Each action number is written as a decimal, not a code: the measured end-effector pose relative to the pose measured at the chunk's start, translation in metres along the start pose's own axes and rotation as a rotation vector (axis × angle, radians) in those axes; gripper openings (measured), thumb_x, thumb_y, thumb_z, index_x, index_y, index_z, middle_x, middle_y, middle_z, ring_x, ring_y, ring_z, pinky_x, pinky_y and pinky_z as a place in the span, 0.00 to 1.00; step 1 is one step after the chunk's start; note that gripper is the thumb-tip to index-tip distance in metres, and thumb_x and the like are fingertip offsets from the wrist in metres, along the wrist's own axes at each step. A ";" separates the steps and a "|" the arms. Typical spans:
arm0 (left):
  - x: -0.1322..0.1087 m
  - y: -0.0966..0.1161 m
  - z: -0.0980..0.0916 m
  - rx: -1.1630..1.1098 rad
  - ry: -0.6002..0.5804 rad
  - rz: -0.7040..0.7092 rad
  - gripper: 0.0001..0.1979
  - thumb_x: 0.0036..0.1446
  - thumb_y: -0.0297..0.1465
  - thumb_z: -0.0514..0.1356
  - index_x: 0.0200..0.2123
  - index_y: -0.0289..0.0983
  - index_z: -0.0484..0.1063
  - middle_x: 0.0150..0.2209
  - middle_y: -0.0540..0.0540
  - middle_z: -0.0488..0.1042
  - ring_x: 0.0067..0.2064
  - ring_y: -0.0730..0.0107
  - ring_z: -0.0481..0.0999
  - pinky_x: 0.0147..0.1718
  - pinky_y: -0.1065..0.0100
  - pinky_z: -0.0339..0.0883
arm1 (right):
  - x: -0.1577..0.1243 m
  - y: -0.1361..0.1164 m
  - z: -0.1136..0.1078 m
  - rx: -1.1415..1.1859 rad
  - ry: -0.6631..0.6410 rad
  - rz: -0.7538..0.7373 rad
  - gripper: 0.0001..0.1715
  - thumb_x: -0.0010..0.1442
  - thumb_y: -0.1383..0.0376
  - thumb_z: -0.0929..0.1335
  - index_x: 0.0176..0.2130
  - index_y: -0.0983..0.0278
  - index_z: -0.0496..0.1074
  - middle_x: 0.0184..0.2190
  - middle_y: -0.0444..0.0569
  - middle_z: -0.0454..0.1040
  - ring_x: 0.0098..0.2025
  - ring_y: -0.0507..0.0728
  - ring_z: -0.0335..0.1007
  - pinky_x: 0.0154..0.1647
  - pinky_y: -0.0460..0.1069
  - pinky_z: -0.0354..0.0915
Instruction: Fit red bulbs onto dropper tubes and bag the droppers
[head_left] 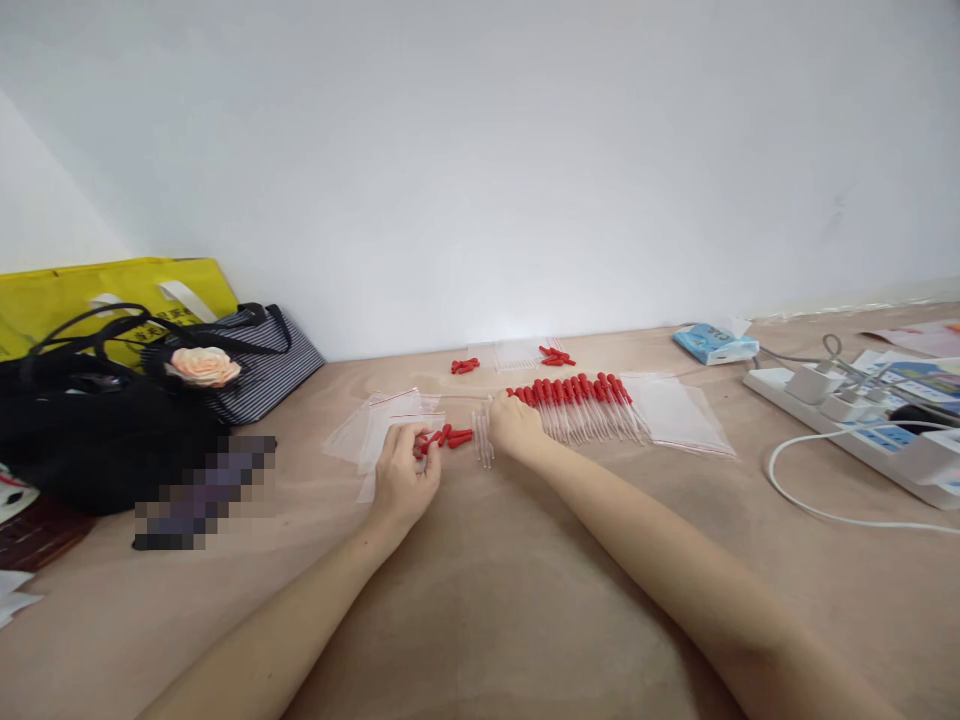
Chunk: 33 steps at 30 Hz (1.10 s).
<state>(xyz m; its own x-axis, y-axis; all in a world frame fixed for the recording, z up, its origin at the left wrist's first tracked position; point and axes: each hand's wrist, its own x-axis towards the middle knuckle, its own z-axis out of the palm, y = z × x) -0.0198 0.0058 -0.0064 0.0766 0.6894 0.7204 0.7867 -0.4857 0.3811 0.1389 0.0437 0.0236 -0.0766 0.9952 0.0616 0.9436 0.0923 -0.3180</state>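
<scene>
My left hand [403,468] rests on the tan table with fingers curled round small red rubber caps [452,437], several of which lie loose beside it. My right hand [514,426] is closed, its fingertips pinching clear thin tubes [482,437] that lie between the two hands. A long row of assembled droppers with red bulbs [577,398] stretches to the right of my right hand. Empty clear zip bags [379,420] lie under and behind my left hand.
More red caps [465,365] and clear tubes [517,355] lie near the wall. A flat clear bag [679,410] lies right of the droppers. A white power strip [862,420] with cables and a tissue pack [714,343] sit right. Black and striped bags [112,410] crowd the left.
</scene>
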 end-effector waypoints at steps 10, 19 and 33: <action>-0.013 0.024 0.007 -0.219 -0.503 0.237 0.12 0.51 0.22 0.51 0.39 0.36 0.68 0.41 0.43 0.63 0.38 0.69 0.69 0.36 0.66 0.68 | -0.057 0.099 0.008 0.138 0.231 -0.529 0.14 0.55 0.76 0.56 0.40 0.68 0.63 0.35 0.54 0.62 0.36 0.55 0.62 0.39 0.52 0.62; -0.011 0.028 0.006 -0.163 -0.505 0.263 0.07 0.55 0.28 0.53 0.32 0.36 0.70 0.33 0.46 0.70 0.36 0.69 0.69 0.37 0.65 0.64 | -0.071 0.095 0.021 0.326 0.228 -0.624 0.11 0.60 0.70 0.56 0.40 0.65 0.64 0.34 0.51 0.62 0.36 0.54 0.62 0.39 0.52 0.63; -0.008 0.035 0.006 -0.121 -0.581 0.196 0.07 0.56 0.31 0.51 0.36 0.39 0.67 0.35 0.48 0.73 0.38 0.65 0.69 0.41 0.61 0.58 | -0.077 0.090 0.018 0.230 0.217 -0.661 0.11 0.60 0.68 0.57 0.39 0.66 0.67 0.34 0.52 0.65 0.37 0.54 0.62 0.39 0.50 0.60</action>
<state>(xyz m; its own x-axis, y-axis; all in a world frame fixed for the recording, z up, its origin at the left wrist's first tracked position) 0.0106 -0.0132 -0.0022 0.5601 0.7443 0.3638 0.6516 -0.6670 0.3614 0.2235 -0.0245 -0.0268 -0.5181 0.7025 0.4878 0.6294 0.6994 -0.3387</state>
